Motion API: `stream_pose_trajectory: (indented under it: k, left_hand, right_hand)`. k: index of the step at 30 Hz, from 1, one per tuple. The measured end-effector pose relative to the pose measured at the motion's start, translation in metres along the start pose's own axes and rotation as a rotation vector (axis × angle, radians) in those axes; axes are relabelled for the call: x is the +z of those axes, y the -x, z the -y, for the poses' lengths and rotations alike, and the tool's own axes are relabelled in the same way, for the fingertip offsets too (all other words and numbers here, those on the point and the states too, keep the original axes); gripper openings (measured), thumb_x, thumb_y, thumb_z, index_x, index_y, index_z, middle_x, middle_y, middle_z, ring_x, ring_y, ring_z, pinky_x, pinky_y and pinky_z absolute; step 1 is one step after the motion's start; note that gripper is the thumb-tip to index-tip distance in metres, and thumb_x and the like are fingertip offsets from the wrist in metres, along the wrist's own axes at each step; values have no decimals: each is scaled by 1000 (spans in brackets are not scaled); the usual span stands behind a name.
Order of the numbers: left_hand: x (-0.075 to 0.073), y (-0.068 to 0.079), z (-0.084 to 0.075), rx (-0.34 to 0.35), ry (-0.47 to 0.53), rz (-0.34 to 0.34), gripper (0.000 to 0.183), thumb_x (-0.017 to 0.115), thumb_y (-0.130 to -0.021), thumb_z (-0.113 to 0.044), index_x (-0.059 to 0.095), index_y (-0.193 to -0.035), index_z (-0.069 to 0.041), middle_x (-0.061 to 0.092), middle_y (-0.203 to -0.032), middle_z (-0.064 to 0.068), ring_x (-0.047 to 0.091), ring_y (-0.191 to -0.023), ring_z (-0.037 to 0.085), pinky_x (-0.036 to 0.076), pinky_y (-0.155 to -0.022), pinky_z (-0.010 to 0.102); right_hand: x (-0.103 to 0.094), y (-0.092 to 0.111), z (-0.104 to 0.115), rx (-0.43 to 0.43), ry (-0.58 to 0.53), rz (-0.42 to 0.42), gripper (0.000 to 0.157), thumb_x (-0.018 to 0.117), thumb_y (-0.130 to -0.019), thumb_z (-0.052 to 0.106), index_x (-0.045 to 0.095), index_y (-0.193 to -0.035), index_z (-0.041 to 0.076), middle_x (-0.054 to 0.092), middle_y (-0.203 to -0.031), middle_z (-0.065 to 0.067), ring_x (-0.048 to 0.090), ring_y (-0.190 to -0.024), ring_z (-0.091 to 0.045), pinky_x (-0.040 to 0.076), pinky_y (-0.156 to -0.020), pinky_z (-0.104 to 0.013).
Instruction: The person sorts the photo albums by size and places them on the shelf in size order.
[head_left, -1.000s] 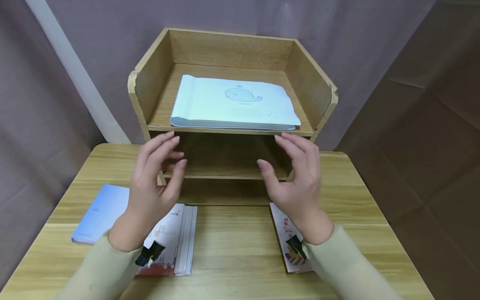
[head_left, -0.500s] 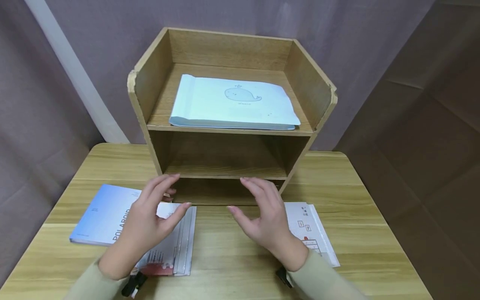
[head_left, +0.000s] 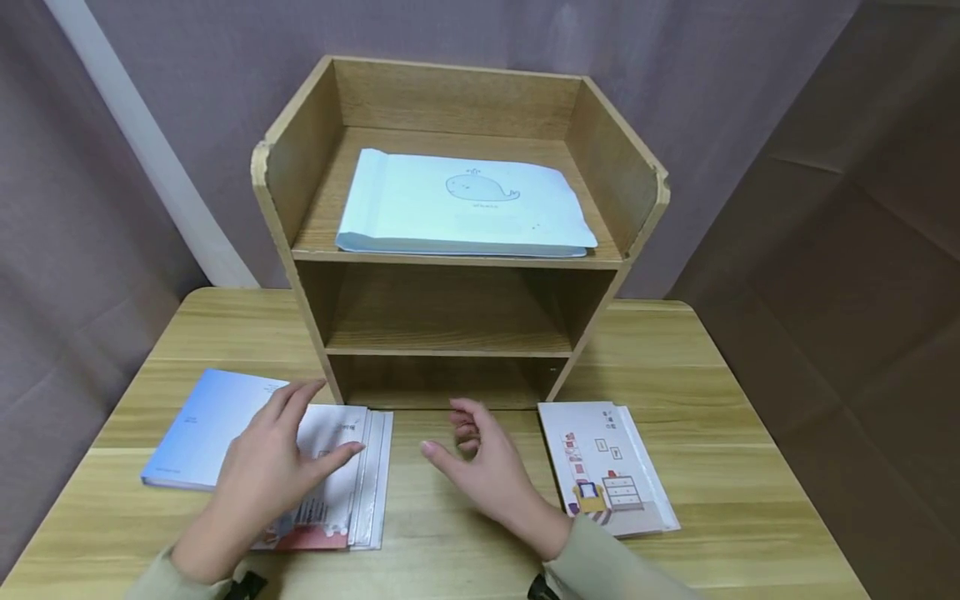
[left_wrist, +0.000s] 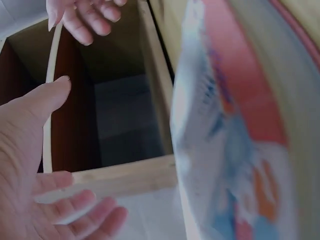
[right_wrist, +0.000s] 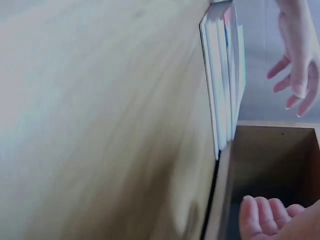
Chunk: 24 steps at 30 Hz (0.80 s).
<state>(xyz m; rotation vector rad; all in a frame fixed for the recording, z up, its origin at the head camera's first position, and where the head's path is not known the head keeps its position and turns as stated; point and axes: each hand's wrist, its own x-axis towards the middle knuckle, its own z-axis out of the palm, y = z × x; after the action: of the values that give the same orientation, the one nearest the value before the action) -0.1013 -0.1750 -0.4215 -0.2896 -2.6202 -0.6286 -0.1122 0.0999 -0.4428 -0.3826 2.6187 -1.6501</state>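
My left hand hovers over the left book stack, thumb apart from its stretched fingers, holding nothing. Under it lies a white illustrated book with a red lower band, several books deep; a blue book beside it is partly covered. Between the two groups of books, my right hand is in the air before the shelf's lowest opening, fingers loosely bent, nothing in them. In the right wrist view the stack shows its page edges. To the right lies another illustrated book.
A three-level wooden shelf stands at the back of the wooden table. On its top level lies a pale blue book with a whale drawing. Grey curtain hangs behind, and brown cloth on the right.
Both hands have come down and toward me from in front of the shelf. The right hand has also moved left, uncovering the right-hand book. The books and shelf have stayed put.
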Motion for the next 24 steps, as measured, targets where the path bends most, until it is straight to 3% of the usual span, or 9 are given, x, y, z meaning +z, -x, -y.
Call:
stream_pose_trajectory:
  k: [2,8,11,18,24]
  left_hand:
    - [1,3,5,-55,-33,44,97,75,-64,-72,51,-134,-10,52,-128,17,55,-108,39,50,-56,59]
    - [3,8,18,-166,-87,148,115,69,-58,-81,44,-140,-4,46,-131,26,50,-109,47,48,-68,63]
    - [4,10,23,-210,-103,191,120,71,-57,-81,40,-142,-3,44,-132,27,47,-109,49,48,-67,64]
    - [8,14,33,-245,-111,236,120,79,-56,-73,36,-145,-5,42,-131,28,46,-106,51,47,-58,63]
    - [12,16,36,-262,-100,257,126,80,-54,-72,32,-145,0,42,-128,33,46,-106,54,47,-67,67]
  right_hand:
    - [4,-1,-1,93,-49,37,76,76,-79,50,46,-138,12,58,-121,-8,57,-103,-27,52,-87,-40]
    - [15,-4,-4,245,-160,110,81,75,-82,48,44,-138,-1,57,-122,-15,58,-104,-23,53,-85,-33]
    - [20,-4,-4,314,-255,135,83,75,-82,45,42,-138,-6,57,-121,-16,59,-105,-24,54,-86,-34]
    - [28,-5,1,400,-359,161,81,75,-84,39,39,-138,-11,59,-116,-15,61,-102,-24,54,-87,-39]
    - [34,-7,2,440,-403,187,84,75,-85,39,37,-136,-15,59,-114,-17,61,-106,-27,53,-89,-37]
